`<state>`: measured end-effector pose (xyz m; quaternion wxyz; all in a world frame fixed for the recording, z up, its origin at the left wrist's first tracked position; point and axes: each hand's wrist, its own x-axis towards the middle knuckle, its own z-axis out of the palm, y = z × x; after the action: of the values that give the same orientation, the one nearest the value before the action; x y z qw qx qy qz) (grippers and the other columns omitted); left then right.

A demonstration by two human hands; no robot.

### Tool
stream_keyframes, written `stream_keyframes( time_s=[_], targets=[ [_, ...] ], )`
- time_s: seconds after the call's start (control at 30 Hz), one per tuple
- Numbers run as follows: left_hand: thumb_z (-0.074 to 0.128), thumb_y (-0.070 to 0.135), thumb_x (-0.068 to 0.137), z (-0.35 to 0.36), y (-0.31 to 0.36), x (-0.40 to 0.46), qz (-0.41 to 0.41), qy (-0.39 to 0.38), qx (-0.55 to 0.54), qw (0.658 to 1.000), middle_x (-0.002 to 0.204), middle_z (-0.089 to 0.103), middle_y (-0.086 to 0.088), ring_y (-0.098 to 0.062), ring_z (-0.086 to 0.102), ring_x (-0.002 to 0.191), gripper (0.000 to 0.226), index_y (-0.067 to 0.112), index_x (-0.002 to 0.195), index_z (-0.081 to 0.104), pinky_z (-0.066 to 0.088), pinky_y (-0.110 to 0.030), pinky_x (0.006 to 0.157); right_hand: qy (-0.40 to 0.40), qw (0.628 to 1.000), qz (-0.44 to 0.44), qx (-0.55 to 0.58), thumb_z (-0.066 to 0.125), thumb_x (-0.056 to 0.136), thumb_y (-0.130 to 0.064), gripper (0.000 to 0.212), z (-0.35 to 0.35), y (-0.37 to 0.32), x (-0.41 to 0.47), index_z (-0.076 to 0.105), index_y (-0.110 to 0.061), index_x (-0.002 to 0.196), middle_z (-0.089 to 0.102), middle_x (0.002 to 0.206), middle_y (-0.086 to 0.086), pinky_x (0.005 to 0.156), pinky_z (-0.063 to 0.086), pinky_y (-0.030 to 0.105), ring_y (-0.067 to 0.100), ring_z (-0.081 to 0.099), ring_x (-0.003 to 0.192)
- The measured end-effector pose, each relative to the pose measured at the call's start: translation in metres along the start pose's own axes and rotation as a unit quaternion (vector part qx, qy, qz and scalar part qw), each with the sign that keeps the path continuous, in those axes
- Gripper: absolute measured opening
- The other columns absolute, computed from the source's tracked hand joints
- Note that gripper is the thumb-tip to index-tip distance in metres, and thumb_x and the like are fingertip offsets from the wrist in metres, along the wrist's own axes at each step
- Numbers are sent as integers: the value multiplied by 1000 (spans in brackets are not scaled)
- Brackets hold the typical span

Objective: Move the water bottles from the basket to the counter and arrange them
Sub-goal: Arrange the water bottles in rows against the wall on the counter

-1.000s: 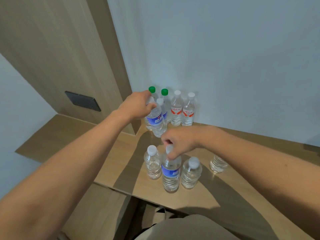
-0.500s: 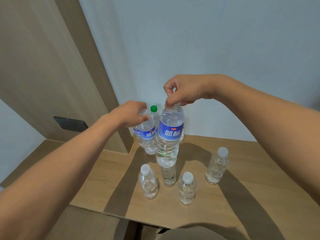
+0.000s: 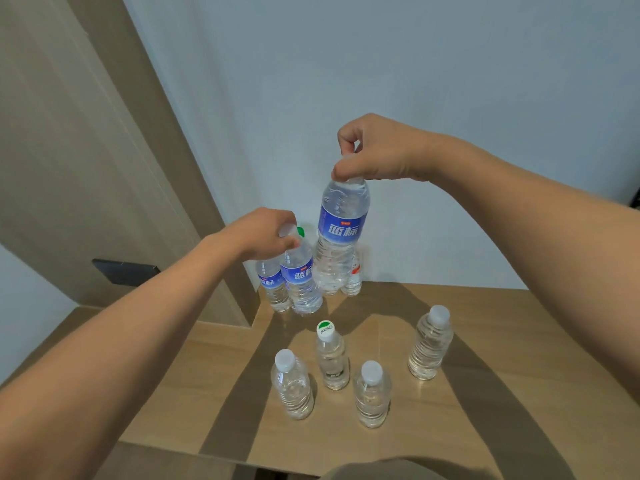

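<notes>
Wooden counter (image 3: 485, 341), water-filled bottles (image 3: 429, 344), two gripped.

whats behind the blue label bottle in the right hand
Behind the raised blue-labelled clear plastic bottle in the right hand, a red-labelled clear bottle peeks out against the wall. Anything else there is covered.
</notes>
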<state>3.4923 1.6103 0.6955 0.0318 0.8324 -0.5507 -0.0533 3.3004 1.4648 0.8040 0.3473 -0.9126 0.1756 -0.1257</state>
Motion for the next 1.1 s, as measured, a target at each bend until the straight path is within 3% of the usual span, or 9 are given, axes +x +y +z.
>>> stream_keyframes(
  time_s=[0.2, 0.33, 0.53, 0.73, 1.1],
  targets=[
    [59, 44, 92, 9, -3, 11, 37, -36, -4, 999, 105, 64, -4, -20, 56, 87, 39, 28, 127, 53, 48, -33, 76, 20, 997, 0, -68, 71, 74, -24, 28, 14, 17, 9, 45, -14, 67, 48, 69, 1, 51, 33, 25, 16, 39, 58],
    [57, 36, 96, 16, 0, 17, 85, -51, 9, 995, 87, 52, 5, -19, 55, 81, 36, 26, 129, 52, 47, -32, 74, 5, 994, 20, -111, 72, 73, -28, 30, 30, 39, 15, 46, -15, 67, 53, 72, 3, 54, 35, 28, 18, 43, 61],
    [58, 25, 95, 34, -1, 40, 166, -89, 19, 982, 99, 57, 3, -17, 50, 79, 30, 24, 125, 54, 47, -35, 78, -27, 989, 56, -137, 73, 74, -32, 32, 55, 79, 24, 48, -12, 72, 53, 74, 5, 55, 35, 30, 20, 45, 63],
    [58, 22, 95, 58, -2, 68, 207, -129, 40, 969, 112, 59, -1, -19, 52, 90, 31, 22, 125, 52, 46, -37, 82, -56, 982, 101, -148, 72, 75, -33, 30, 81, 120, 31, 50, -12, 76, 53, 71, 3, 54, 34, 31, 22, 47, 64],
    [55, 22, 95, 100, -21, 105, 208, -143, 61, 966, 116, 58, -8, -30, 55, 103, 34, 17, 128, 49, 49, -48, 85, -63, 974, 163, -144, 72, 75, -35, 29, 117, 171, 26, 48, -18, 76, 56, 77, 1, 57, 37, 32, 25, 54, 75]
  ],
)
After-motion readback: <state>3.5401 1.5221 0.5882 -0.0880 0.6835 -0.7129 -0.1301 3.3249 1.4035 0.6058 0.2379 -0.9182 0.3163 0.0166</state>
